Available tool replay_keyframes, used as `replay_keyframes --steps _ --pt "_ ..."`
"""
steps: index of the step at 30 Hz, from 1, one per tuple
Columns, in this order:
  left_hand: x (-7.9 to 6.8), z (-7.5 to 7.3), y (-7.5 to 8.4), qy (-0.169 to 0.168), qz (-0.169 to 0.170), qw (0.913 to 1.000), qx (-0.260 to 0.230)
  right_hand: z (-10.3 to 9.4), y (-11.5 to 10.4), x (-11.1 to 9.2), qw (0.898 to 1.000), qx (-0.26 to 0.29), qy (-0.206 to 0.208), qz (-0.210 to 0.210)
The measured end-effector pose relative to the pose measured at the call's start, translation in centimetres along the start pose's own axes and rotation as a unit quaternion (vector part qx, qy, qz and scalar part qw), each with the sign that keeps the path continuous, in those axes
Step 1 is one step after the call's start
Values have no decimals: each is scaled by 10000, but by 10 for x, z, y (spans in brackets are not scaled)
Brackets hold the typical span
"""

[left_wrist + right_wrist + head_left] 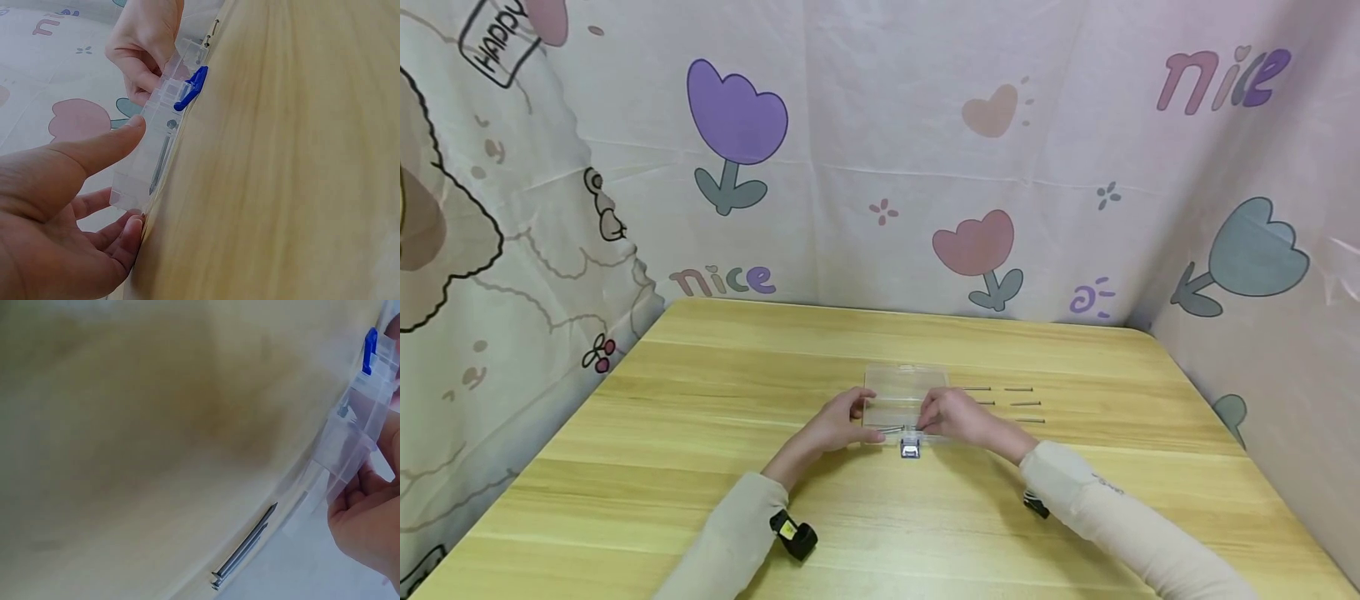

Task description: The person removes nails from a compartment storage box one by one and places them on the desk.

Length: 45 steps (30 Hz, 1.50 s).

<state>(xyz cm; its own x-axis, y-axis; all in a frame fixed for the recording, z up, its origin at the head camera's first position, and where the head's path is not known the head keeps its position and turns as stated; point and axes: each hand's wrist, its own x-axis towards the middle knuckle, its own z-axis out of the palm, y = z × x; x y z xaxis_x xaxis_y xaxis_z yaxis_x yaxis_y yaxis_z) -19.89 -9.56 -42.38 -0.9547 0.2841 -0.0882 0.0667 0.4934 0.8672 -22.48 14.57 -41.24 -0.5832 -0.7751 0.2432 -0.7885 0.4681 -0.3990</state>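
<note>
A clear plastic box (895,439) with a blue latch (910,448) stands on the table, its lid (902,382) laid open towards the back. Nails (891,430) lie inside; one nail (161,164) shows through the front wall in the left wrist view. My left hand (841,421) holds the box's left end, thumb at the front and fingers round the side. My right hand (957,415) reaches into the right part of the box with curled fingers, pinching a nail whose dark end shows at the fingertips. The box wall partly covers those fingers in the wrist views.
Several loose nails (1026,404) lie in short rows on the wooden table (760,358), just right of the box. Two nails (244,545) show close together in the right wrist view. A printed cloth (865,125) hangs behind the table.
</note>
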Motion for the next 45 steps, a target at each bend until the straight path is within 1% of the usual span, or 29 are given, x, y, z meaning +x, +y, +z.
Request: replay_keyframes --steps 6,13,18,24,27,31,38,40,45 --pt "1 0 0 1 -5 10000 39 1 -1 1 9998 -103 21 187" --pt "1 1 1 4 -58 10000 47 0 -2 1 9996 -252 23 158" --pt "1 1 2 14 -100 9999 52 0 -3 0 9996 -231 85 157" --pt "0 1 2 22 -98 9999 51 2 -2 1 9994 -162 138 255" --pt "0 1 2 21 -83 10000 31 3 -1 1 9995 -171 164 219" --pt "0 2 1 2 -75 10000 -1 3 1 0 9995 -283 133 48" --pt "-2 2 1 5 -64 10000 3 1 0 -1 9972 -645 -75 -369" --pt "-3 2 1 -2 -53 10000 -4 -1 0 -1 9968 -656 -136 -427" --pt "-3 2 1 -4 -26 10000 -18 -6 1 -1 9991 -295 -231 -209"
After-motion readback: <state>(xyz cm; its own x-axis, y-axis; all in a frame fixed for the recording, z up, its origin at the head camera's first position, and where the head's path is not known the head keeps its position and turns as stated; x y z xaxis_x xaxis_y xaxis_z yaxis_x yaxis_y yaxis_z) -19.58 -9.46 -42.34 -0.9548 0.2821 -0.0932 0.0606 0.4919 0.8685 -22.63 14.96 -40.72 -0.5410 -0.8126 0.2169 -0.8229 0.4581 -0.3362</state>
